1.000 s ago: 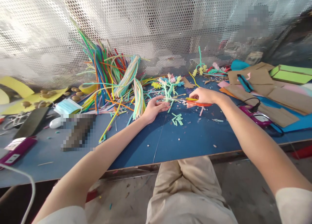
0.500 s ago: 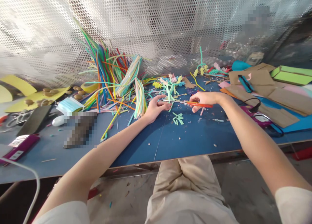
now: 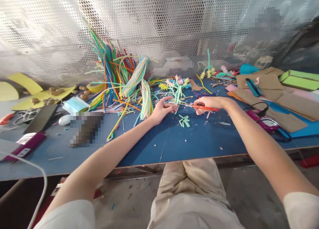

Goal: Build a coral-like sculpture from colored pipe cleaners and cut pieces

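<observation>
My left hand (image 3: 161, 110) is closed in a pinch on a short light green pipe cleaner (image 3: 176, 112), mostly hidden by the fingertips. Orange-red-handled scissors (image 3: 208, 108) are gripped in my right hand (image 3: 201, 103). Their blades point left and reach the left fingertips; whether they touch the pipe cleaner I cannot tell. Just below lie several cut light green pieces (image 3: 184, 120). Right behind the hands is a tree-like pipe cleaner figure (image 3: 177, 92) with green stems and yellow, pink and blue tips.
Bundles of coloured pipe cleaners (image 3: 109, 72) rise at the back left, against a perforated metal screen (image 3: 171, 29). A face mask (image 3: 76, 104) and white mouse (image 3: 64, 119) lie left. Cardboard pieces (image 3: 291, 104) and a purple power strip (image 3: 264, 120) are at right.
The whole view has shifted slightly, with table items appearing a little further right. Both hands keep nearly the same pose, and the scissors stay close to the left fingertips.
</observation>
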A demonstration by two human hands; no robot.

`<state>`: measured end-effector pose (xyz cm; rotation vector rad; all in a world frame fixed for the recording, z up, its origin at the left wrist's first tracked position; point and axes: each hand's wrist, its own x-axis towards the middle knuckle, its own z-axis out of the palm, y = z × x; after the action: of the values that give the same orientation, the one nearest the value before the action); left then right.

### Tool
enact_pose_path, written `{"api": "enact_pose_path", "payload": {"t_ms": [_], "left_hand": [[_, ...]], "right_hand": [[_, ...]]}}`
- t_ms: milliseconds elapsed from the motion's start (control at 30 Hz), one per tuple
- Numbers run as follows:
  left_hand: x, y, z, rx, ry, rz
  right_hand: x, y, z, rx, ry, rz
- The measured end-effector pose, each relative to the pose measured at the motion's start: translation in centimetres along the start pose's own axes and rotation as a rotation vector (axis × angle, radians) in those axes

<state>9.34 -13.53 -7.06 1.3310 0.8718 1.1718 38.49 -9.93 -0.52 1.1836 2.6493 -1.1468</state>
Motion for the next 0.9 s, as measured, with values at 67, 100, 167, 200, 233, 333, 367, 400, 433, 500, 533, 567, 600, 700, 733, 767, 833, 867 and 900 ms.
{"api": "enact_pose_path", "payload": {"t_ms": [67,100,167,200,233,333,367,400,433,500,533,567,600,700,733,767,833,867,900], "left_hand": [[0.0,0.0,0.0,0.005,-0.001,-0.002],[0.0,0.0,0.0,0.007,0.000,-0.004],[0.0,0.0,0.0,0.008,0.005,-0.004],[0.0,0.0,0.1,0.006,0.009,-0.002],[0.0,0.0,0.1,0.004,0.013,0.000],[0.1,0.0,0.1,0.001,0.021,0.010],[0.1,0.0,0.0,0.003,0.020,0.013],[0.1,0.0,0.0,0.006,0.018,0.015],[0.1,-0.1,0.0,0.010,0.016,0.017],[0.1,-0.1,0.0,0.012,0.015,0.017],[0.1,-0.1,-0.1,0.010,0.017,0.016],[0.1,0.0,0.0,0.006,0.018,0.013],[0.2,0.0,0.0,0.001,0.021,0.010],[0.2,0.0,0.0,-0.006,0.026,0.005],[0.2,0.0,0.0,-0.008,0.026,0.006],[0.2,0.0,0.0,-0.010,0.026,0.007],[0.2,0.0,0.0,-0.011,0.024,0.010],[0.2,0.0,0.0,-0.009,0.023,0.013],[0.2,-0.1,0.0,-0.004,0.022,0.016]], "right_hand": [[0.0,-0.3,0.2,-0.005,0.008,0.008],[0.0,-0.4,0.2,-0.008,0.014,0.010],[0.1,-0.6,0.4,-0.014,0.027,0.009],[0.2,-0.6,0.5,-0.016,0.031,0.009],[0.2,-0.7,0.6,-0.012,0.030,0.013],[0.3,-0.7,0.7,0.019,0.013,0.055],[0.3,-0.7,0.8,0.030,0.008,0.070],[0.4,-0.6,0.8,0.037,0.005,0.079],[0.4,-0.6,0.8,0.037,0.006,0.081],[0.5,-0.6,0.9,0.031,0.009,0.073],[0.5,-0.6,0.9,0.027,0.008,0.067],[0.5,-0.6,1.0,0.018,0.009,0.060],[0.6,-0.6,1.0,0.008,0.012,0.052],[0.7,-0.6,1.2,-0.020,0.033,0.033],[0.8,-0.6,1.3,-0.026,0.041,0.029],[0.9,-0.5,1.3,-0.030,0.047,0.026],[1.0,-0.5,1.3,-0.049,0.060,0.019],[1.1,-0.4,1.2,-0.064,0.067,0.020],[1.1,-0.4,1.1,-0.080,0.071,0.024]]}}
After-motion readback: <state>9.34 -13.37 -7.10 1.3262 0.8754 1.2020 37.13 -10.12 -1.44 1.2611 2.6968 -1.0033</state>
